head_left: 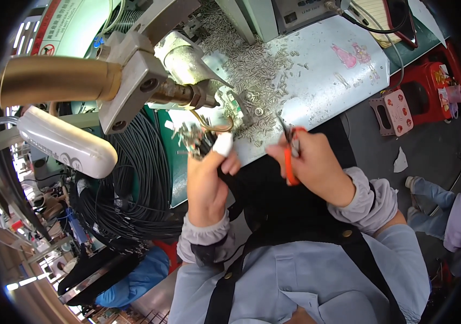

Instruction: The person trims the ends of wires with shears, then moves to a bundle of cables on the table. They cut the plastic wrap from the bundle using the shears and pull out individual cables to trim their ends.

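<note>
My left hand (207, 181) is closed around a bunch of black cable ends (205, 144) with small green and metallic tips that fan out past the fingers. White wrapping covers one fingertip, just below a curved brass-coloured tube on the machine. To the right, near the table's front edge, my right hand (317, 162) grips pliers with orange handles (290, 167). Their dark, narrow jaws point away from me, toward a heap of small silver metal pieces (263, 70) on the table. The pliers and the cable ends are apart.
A machine arm with a bronze cylinder (58, 81) and a white lamp (68, 143) overhang the left. Coiled black cable (144, 178) lies beside my left arm. A grey box (306, 16) stands at the back. Red stools (430, 89) and another person (446, 210) are at the right.
</note>
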{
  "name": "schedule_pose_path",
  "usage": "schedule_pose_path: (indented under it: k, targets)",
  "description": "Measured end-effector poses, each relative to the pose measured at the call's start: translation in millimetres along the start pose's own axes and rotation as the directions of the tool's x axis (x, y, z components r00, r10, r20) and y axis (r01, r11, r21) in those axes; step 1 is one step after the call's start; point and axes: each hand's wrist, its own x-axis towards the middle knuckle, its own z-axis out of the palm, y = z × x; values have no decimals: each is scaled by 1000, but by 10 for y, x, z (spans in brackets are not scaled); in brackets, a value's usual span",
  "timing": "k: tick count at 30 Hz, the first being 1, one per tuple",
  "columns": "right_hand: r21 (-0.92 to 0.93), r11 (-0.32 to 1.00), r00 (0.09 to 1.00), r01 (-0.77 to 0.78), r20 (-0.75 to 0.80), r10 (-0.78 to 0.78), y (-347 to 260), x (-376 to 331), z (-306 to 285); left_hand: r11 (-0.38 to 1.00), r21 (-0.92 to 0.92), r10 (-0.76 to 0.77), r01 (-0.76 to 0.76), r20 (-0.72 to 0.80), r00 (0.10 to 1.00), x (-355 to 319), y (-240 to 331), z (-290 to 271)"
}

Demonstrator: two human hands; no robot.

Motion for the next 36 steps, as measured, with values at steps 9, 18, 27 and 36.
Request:
schedule_pose_path:
  k: [9, 18, 27, 36]
  targets:
    - [264, 959, 992, -102, 99, 78, -302, 689, -81, 997, 60, -44, 43, 7, 999, 225, 124, 62]
    - [278, 961, 997, -14, 77, -7, -195, 722, -23, 992, 103, -84, 78, 54, 995, 264, 169, 4]
    - [269, 962, 994, -39, 112, 9, -196, 730, -22, 998, 55, -43, 38, 88, 995, 236, 162, -7]
    - [223, 974, 996, 32, 72, -49, -158, 601, -72, 996, 37, -74, 75, -28, 997, 45, 192, 85]
